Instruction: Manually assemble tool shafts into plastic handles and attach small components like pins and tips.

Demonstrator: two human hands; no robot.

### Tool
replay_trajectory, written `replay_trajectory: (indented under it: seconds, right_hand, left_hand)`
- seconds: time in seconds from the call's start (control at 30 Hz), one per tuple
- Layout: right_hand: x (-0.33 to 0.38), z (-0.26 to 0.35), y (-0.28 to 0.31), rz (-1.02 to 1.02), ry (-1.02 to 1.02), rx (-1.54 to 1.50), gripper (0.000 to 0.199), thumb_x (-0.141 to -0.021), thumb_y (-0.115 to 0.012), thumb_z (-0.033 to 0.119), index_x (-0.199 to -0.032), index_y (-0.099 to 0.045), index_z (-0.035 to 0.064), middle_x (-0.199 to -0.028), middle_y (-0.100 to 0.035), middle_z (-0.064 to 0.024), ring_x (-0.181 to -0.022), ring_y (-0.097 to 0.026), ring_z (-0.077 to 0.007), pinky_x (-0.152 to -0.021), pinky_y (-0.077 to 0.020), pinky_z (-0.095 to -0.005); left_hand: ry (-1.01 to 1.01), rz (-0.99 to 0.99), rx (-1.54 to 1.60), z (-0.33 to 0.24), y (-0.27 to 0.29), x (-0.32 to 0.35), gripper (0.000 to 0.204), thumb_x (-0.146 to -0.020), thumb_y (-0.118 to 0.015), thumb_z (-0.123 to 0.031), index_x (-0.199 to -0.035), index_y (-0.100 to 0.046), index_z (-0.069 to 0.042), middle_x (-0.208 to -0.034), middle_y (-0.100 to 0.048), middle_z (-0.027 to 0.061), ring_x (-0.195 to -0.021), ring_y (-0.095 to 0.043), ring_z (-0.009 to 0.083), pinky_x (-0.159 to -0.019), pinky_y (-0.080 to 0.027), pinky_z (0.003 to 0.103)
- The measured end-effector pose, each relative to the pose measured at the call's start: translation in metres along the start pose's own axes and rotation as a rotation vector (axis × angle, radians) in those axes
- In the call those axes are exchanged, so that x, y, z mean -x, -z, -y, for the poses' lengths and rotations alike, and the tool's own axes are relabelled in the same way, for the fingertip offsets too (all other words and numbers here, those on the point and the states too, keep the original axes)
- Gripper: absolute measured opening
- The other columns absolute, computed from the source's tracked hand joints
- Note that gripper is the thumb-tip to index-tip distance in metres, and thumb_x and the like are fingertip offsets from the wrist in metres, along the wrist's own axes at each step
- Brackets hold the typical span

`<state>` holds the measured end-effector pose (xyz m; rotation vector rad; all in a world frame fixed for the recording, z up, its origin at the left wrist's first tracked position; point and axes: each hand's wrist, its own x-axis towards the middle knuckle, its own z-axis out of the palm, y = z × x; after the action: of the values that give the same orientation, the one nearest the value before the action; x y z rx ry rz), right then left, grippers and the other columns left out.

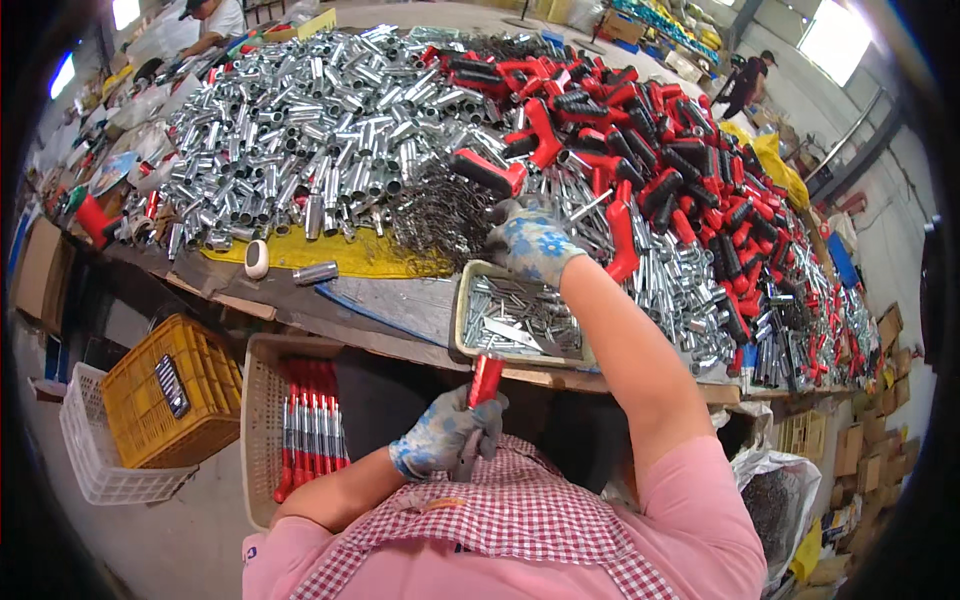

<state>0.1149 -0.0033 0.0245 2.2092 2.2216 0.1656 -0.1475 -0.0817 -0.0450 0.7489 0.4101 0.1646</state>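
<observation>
My left hand (452, 432), in a grey-and-blue patterned glove, is closed around a red handle (486, 380) close to my apron. The handle's upper end sticks up out of the fist, and a dark grey part shows below it. My right hand (538, 240), gloved alike, reaches past a tray (463, 318) of small metal pins and rods. Its fingers curl at the edge of a heap of thin dark wire pieces (435, 215); whatever they pinch is too small to make out. Red-and-black pistol-shaped handles (543, 135) lie just beyond that hand.
Chrome tubes (320, 140) form a big heap at the far left. A white oval object (257, 260) and a loose tube (316, 272) lie at the table's front edge. Below stand a basket (258, 430) of red-handled tools and a yellow crate (165, 390). Two people work farther off.
</observation>
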Motion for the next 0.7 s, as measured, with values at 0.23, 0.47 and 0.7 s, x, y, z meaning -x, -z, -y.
replay_trajectory:
  seconds: [0.23,0.47,0.7]
  right_hand:
    - [-0.025,0.003,0.003,0.298,0.030,0.036,0.036,-0.069,-0.067,0.022,-0.103,-0.073,0.0126,-0.125,-0.054,-0.0178,-0.120,-0.047,-0.0382,-0.105,-0.0345,-0.0499]
    - [0.014,-0.019,0.026,0.059,-0.216,-0.329,0.038,-0.076,-0.070,0.027,-0.109,-0.064,0.0069,-0.104,-0.065,-0.0201,-0.098,-0.062,-0.0351,-0.089,-0.0479,-0.0441]
    - [0.116,-0.005,0.042,-0.082,0.033,-1.022,0.027,-0.082,-0.063,0.012,-0.107,-0.068,0.0038,-0.093,-0.067,-0.0104,-0.086,-0.063,-0.0198,-0.078,-0.0501,-0.0327]
  left_hand:
    - [-0.026,-0.100,-0.035,-0.012,-0.007,0.006,0.035,-0.090,-0.062,-0.025,-0.111,-0.051,0.001,-0.072,-0.058,0.0081,-0.059,-0.058,0.0159,-0.055,-0.049,0.027]
    - [-0.094,-0.265,-0.135,-0.022,-0.004,0.002,0.026,-0.087,-0.065,-0.019,-0.102,-0.052,-0.002,-0.074,-0.056,0.0044,-0.056,-0.055,0.0113,-0.050,-0.046,0.025]
    - [-0.301,-0.374,-0.985,-0.030,0.002,0.002,0.034,-0.077,-0.077,-0.027,-0.092,-0.062,-0.001,-0.069,-0.062,0.0118,-0.065,-0.064,0.0245,-0.060,-0.050,0.035]
